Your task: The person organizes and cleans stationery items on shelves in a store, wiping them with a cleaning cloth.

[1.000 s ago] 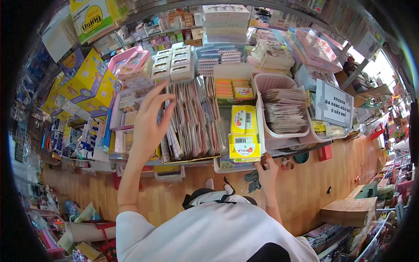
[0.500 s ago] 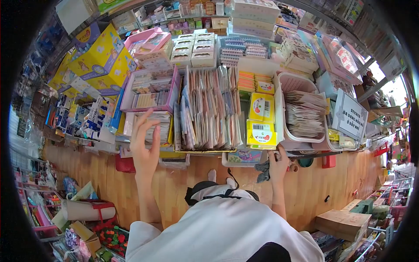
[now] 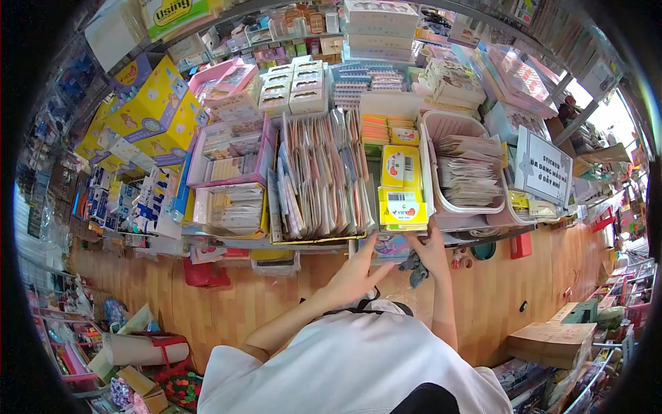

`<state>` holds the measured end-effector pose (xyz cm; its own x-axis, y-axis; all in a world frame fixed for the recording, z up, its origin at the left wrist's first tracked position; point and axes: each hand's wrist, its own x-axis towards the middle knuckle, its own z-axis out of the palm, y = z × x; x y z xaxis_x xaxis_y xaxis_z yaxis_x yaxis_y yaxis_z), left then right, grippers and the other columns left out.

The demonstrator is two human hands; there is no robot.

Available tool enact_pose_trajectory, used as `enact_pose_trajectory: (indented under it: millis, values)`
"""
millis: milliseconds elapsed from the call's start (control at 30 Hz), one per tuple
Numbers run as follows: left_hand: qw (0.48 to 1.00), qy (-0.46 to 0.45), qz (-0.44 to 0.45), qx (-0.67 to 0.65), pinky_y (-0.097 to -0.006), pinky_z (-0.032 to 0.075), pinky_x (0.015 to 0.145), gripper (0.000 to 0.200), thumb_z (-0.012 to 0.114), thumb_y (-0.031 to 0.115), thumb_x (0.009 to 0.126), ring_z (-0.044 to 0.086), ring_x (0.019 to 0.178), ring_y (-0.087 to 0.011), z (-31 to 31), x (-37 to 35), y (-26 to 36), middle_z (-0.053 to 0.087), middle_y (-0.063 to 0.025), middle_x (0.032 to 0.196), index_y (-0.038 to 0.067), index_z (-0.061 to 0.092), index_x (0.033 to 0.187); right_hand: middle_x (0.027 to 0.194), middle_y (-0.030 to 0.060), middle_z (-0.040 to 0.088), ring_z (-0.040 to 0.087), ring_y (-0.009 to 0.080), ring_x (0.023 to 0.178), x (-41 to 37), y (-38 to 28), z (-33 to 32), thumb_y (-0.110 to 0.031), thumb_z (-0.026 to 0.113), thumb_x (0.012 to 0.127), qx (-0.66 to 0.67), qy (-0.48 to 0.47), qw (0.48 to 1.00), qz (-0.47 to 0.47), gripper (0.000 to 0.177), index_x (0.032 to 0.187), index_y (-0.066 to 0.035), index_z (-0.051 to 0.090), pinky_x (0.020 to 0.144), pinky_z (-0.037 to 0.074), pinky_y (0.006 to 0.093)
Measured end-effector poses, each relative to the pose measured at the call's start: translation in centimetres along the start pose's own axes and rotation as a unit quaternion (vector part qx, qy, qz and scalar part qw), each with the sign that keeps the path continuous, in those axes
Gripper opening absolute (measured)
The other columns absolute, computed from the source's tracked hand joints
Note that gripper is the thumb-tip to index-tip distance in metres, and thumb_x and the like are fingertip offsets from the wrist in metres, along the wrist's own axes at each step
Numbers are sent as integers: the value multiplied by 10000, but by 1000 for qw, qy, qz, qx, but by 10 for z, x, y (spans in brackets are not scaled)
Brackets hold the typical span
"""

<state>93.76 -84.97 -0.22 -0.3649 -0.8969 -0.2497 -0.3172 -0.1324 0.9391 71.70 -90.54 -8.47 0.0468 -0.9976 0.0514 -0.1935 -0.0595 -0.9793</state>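
My left hand (image 3: 360,274) is low in front of the shelf, fingers stretched and thumb apart, nothing in it. Its fingertips are just below the front left corner of a white box (image 3: 390,104). My right hand (image 3: 432,254) is at that box's front right corner, thumb and forefinger apart, fingertips right at its lower edge. Inside the box are yellow packs (image 3: 403,212) with barcodes and a red logo, and orange and yellow pieces behind them. Left of it stands a tightly filled bin of sticker-like packets (image 3: 324,172); to its right, a white basket (image 3: 491,210) of paper packets.
A pink box (image 3: 227,181) and a yellow-edged box of cards (image 3: 224,207) stand left. A sign about stickers (image 3: 545,168) leans at the right. Below are a grey cloth-like thing (image 3: 417,269), a red container (image 3: 207,272) and the wooden floor (image 3: 276,297). A cardboard carton (image 3: 552,343) sits lower right.
My left hand has dropped from over the card box at the left and moved right, to the white box's front. My right hand stays by its front right corner. The view has shifted slightly.
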Motion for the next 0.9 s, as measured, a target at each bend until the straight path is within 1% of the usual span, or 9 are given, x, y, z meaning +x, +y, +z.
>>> enact_pose_trajectory:
  millis: [100, 133, 267, 333, 433, 600, 700, 767, 900]
  values:
    - [982, 55, 173, 57, -384, 424, 1025, 815, 648, 242, 915, 502, 1254, -319, 10, 14, -21, 298, -273, 1495, -45, 150, 1493, 1280, 143, 567, 595, 143, 1009, 4, -14, -3, -30, 708, 838, 1, -13, 1000, -23, 702, 1438, 22, 346, 723, 518, 247]
    - [983, 45, 167, 54, -355, 400, 1040, 842, 655, 244, 907, 473, 1288, -319, 11, 13, -19, 348, -263, 1473, -63, 131, 1491, 1258, 136, 582, 584, 161, 1069, 4, -14, -6, -14, 692, 845, 16, -18, 1000, -1, 676, 1430, 24, 357, 804, 519, 274]
    - [991, 27, 129, 10, -343, 377, 1049, 828, 652, 225, 905, 464, 1297, -306, 11, 6, -7, 386, -278, 1442, -72, 142, 1486, 1226, 142, 604, 588, 176, 1070, 8, -30, -17, -3, 683, 849, -68, -68, 995, -3, 635, 1408, 38, 385, 888, 488, 293]
    - [989, 38, 142, 7, -363, 349, 1071, 814, 652, 223, 902, 464, 1292, -337, 12, 3, -6, 417, -304, 1402, -99, 164, 1469, 1251, 154, 589, 573, 180, 1103, 7, -30, -13, -10, 686, 850, -22, -49, 999, -10, 638, 1405, 54, 379, 904, 480, 293]
    - [985, 62, 160, -2, -320, 404, 1021, 825, 654, 214, 903, 448, 1312, -257, 15, 10, -25, 370, -236, 1479, -18, 144, 1508, 1292, 176, 562, 542, 192, 1163, 9, -13, -7, -23, 687, 854, -3, -31, 999, -29, 643, 1402, 78, 367, 926, 471, 296]
    - [979, 83, 187, 3, -360, 339, 1084, 746, 640, 211, 909, 390, 1355, -316, 17, 7, -30, 350, -244, 1482, -44, 223, 1473, 1343, 223, 527, 510, 217, 1227, 5, -8, -9, -101, 684, 873, -42, -18, 999, 0, 633, 1392, 89, 375, 923, 471, 304]
    - [976, 100, 191, 33, -381, 318, 1108, 644, 621, 221, 923, 403, 1342, -338, 21, -3, -31, 393, -235, 1449, -40, 322, 1430, 1299, 224, 562, 557, 208, 1169, -16, -36, -15, -157, 676, 884, -236, -15, 969, -76, 582, 1359, 70, 429, 878, 483, 300]
    - [980, 89, 176, 24, -382, 328, 1101, 602, 614, 223, 930, 425, 1321, -341, 19, -15, -23, 431, -225, 1421, -28, 360, 1416, 1147, 205, 645, 634, 188, 988, -34, -69, -21, -192, 667, 891, -308, -31, 951, -6, 469, 1270, 47, 529, 802, 494, 280]
    - [988, 30, 150, -18, -371, 424, 1005, 603, 632, 311, 922, 504, 1259, -277, 18, -38, -33, 497, -170, 1394, 24, 414, 1406, 935, 148, 692, 640, 151, 785, -47, -101, -23, -150, 641, 905, -162, -157, 973, 47, 319, 1153, 47, 600, 723, 499, 277]
